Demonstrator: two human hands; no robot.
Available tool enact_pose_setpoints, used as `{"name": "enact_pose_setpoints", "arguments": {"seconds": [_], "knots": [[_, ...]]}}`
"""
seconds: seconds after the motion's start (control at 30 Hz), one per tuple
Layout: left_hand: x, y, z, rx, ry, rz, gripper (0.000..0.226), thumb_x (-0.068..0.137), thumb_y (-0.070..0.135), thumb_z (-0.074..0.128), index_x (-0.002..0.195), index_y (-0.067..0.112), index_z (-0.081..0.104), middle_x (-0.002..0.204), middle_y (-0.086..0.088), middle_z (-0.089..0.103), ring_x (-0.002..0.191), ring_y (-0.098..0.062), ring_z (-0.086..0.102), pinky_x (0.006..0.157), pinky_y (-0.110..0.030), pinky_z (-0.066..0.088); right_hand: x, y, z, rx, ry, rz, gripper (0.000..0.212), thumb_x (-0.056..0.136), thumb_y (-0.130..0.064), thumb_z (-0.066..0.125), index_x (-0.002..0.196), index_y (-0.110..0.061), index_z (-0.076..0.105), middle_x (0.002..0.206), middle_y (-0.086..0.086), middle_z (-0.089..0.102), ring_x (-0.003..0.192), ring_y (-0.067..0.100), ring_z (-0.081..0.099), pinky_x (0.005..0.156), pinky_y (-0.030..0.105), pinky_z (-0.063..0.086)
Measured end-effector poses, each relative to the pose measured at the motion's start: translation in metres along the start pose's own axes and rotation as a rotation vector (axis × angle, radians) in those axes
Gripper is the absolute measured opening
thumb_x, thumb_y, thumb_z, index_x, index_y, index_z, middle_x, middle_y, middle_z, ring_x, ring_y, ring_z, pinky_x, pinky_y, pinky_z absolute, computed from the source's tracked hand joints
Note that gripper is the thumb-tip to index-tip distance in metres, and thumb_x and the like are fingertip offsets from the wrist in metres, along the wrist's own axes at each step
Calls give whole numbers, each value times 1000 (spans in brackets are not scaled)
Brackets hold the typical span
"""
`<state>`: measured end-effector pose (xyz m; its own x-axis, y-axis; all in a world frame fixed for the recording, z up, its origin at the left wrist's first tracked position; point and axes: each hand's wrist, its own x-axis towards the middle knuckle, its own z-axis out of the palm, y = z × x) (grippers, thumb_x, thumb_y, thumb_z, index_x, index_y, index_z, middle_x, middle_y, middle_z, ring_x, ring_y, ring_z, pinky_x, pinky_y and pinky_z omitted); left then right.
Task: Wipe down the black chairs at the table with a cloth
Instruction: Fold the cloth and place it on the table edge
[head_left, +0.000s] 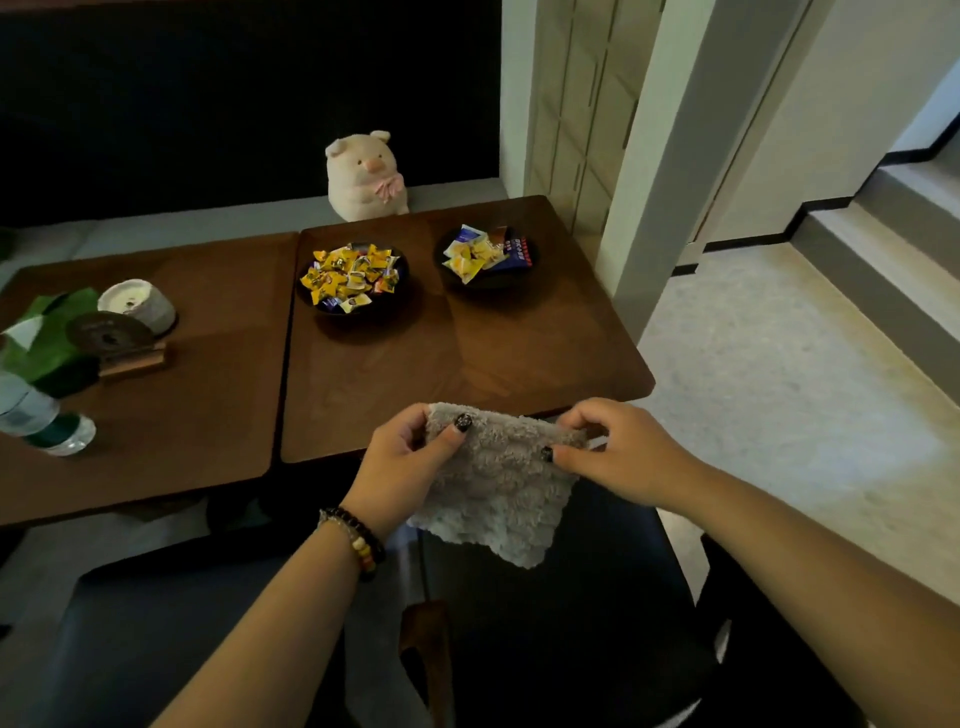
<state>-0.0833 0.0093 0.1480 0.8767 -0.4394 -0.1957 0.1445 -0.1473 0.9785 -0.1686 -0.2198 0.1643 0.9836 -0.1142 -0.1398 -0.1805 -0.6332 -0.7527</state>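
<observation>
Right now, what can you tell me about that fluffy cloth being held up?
The cloth is a small grey-beige piece with a thick, tufted pile, like microfibre or terry. It hangs roughly flat and looks folded. The left hand pinches its upper left corner and the right hand its upper right, so its top edge stretches between them. Its lower edge dangles free above a black chair, just short of the wooden table.

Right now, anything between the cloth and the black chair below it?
Nothing visible. Both hands, left and right, pinch the top edge of the grey cloth, which hangs in open air directly above the black chair. The table edge lies beyond the cloth, not under it.
</observation>
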Motion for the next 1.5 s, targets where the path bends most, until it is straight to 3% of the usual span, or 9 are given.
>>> {"name": "enact_pose_setpoints", "arguments": {"seconds": [0.2, 0.3, 0.4, 0.47, 0.57, 0.77, 1.07, 1.3, 1.5], "knots": [[62, -40, 38, 18, 185, -141, 8, 93, 21, 62, 88, 18, 67, 82, -8, 67, 77, -25, 64, 75, -51, 55, 88, 58, -22, 156, -113, 19, 20, 83, -20, 75, 92, -30, 60, 96, -7, 67, 81, 24, 68, 77, 48, 57], [106, -59, 54, 81, 264, -203, 2, 92, 19, 63, 91, 20, 63, 84, -7, 66, 75, -23, 62, 78, -55, 53, 132, 92, -20, 144, -88, 18, 29, 83, -20, 75, 100, -37, 58, 108, -13, 63, 84, 10, 66, 76, 32, 56], [155, -77, 64, 205, 400, -209, 26, 92, 22, 62, 115, 25, 53, 115, -1, 63, 99, -18, 62, 91, -42, 53, 174, 120, -12, 70, 18, 3, 36, 86, -21, 71, 115, -36, 55, 121, -8, 58, 83, -2, 60, 71, 8, 43], [173, -91, 69, 504, 439, -129, 57, 92, 26, 61, 142, 23, 34, 145, -1, 40, 126, -18, 45, 103, -31, 40, 190, 138, 1, -112, 60, -28, 53, 90, -22, 67, 139, -26, 45, 145, 4, 41, 118, 11, 51, 93, 18, 42], [177, -118, 80, 914, 166, 43, 78, 93, 37, 56, 154, 21, 10, 161, 1, 5, 148, -17, 7, 117, -38, 14, 188, 161, 29, -423, -50, -169, 66, 95, -35, 58, 152, -23, 27, 162, 7, 8, 148, 28, 10, 118, 46, 24], [183, -150, 80, 1302, -112, 57, 87, 94, 44, 49, 153, 20, -10, 161, 5, -15, 148, -17, -15, 120, -50, 1, 182, 193, 59, -614, -156, -203, 67, 102, -49, 28, 156, -25, -3, 162, 5, -17, 148, 25, -19, 118, 44, -9], [147, -136, 103, 1028, 14, 4, 88, 93, 33, 56, 154, 22, -6, 161, 3, -15, 147, -15, -15, 118, -40, -3, 158, 199, 46, -294, -124, -133, 69, 101, -37, 45, 155, -35, 2, 163, 0, -15, 148, 21, -19, 119, 45, -3], [62, -119, 125, 677, 215, -57, 80, 95, 28, 57, 154, 23, 4, 162, 8, -7, 146, -6, -11, 119, -30, 7, 47, 210, 16, -93, 89, 275, 72, 97, -29, 57, 155, -25, 14, 163, 0, 4, 149, 21, 7, 118, 39, 16], [-10, -120, 144, 475, 140, -250, 105, 91, 25, 63, 147, 36, -25, 161, 15, 4, 145, -11, 21, 115, -28, 18, -68, 216, 7, -93, 226, 586, 70, 89, -16, 66, 149, -19, 31, 160, 7, 16, 144, 32, 21, 114, 50, 29]]}}
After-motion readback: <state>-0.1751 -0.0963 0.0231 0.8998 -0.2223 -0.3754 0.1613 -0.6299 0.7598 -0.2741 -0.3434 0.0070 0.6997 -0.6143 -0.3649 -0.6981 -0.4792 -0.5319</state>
